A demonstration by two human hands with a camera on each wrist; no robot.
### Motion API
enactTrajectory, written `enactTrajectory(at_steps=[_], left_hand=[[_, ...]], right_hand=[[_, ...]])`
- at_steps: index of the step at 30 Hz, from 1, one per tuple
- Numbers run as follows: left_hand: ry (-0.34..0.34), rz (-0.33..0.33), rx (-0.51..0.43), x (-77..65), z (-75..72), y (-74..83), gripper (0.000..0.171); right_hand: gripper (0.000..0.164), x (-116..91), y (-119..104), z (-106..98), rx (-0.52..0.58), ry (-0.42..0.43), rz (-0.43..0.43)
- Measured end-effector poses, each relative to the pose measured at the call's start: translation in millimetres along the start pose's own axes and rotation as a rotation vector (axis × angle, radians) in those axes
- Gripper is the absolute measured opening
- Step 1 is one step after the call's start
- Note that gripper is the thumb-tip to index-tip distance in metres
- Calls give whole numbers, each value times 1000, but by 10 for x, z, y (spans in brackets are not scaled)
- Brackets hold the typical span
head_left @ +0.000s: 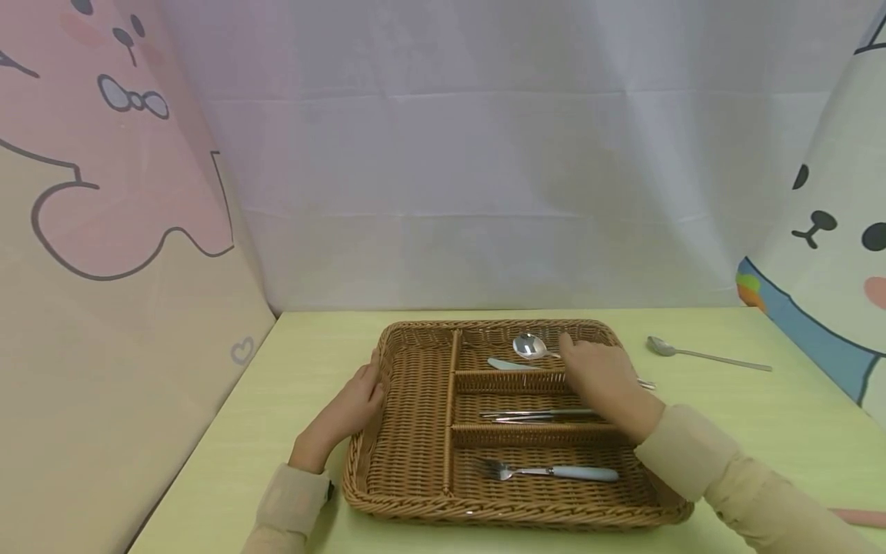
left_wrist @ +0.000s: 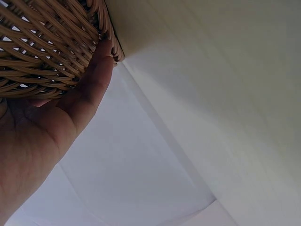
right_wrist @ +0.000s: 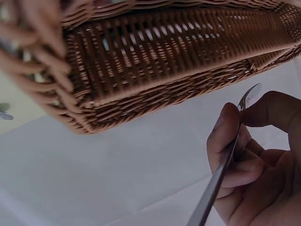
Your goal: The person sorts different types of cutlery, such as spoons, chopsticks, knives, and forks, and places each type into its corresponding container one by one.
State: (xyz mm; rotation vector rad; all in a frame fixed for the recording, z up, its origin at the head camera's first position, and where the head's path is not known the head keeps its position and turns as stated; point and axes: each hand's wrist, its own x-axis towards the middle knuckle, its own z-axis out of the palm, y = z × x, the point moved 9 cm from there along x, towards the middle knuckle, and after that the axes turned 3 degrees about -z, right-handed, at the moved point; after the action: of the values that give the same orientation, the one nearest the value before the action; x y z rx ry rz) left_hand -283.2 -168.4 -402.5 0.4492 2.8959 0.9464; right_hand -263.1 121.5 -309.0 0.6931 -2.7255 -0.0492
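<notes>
Spoon [head_left: 529, 347] pinched in the right hand [head_left: 601, 377], basket [head_left: 415, 419] held at its left rim

Nearest, a pink strip [head_left: 861, 517] enters at the right edge, beyond a pale beige sleeve [head_left: 692, 454]. The brown woven basket rests on the pale yellow-green surface [head_left: 761, 438], with one tall compartment at the left and three stacked compartments beside it.

The near compartment holds a fork [head_left: 584, 473], tines to the left and pale blue handle to the right. The left hand [head_left: 351, 402] has its grip clamped on the basket's left side, fingers along the outer wall and thumb at the rim. In the middle compartment lie slim metal sticks [head_left: 540, 416], their right ends hidden behind the right arm.

Farther back, the right hand's grip is together on the spoon's handle, thumb against finger. The spoon's bowl points left, over the far compartment; whether it touches the bottom cannot be told. Just below it shows the pale blue end of another utensil [head_left: 508, 365], the rest of it covered.

Outside the basket, to the right, a long-handled spoon [head_left: 723, 358] lies on the surface, bowl to the left. Behind everything hangs a whitish cloth [head_left: 443, 192], with cartoon-printed panels [head_left: 159, 308] at both sides.
</notes>
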Motion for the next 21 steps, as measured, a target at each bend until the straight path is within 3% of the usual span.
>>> enactTrajectory(at_steps=[4, 17, 21], left_hand=[[-6, -9, -3, -5, 4, -5, 62], [1, 15, -2, 7, 0, -7, 61], [2, 15, -6, 9, -2, -13, 61]], right_hand=[[16, 54, -132, -18, 8, 24, -43], [26, 228, -576, 17, 6, -20, -142], [24, 261, -695, 0, 5, 21, -191]])
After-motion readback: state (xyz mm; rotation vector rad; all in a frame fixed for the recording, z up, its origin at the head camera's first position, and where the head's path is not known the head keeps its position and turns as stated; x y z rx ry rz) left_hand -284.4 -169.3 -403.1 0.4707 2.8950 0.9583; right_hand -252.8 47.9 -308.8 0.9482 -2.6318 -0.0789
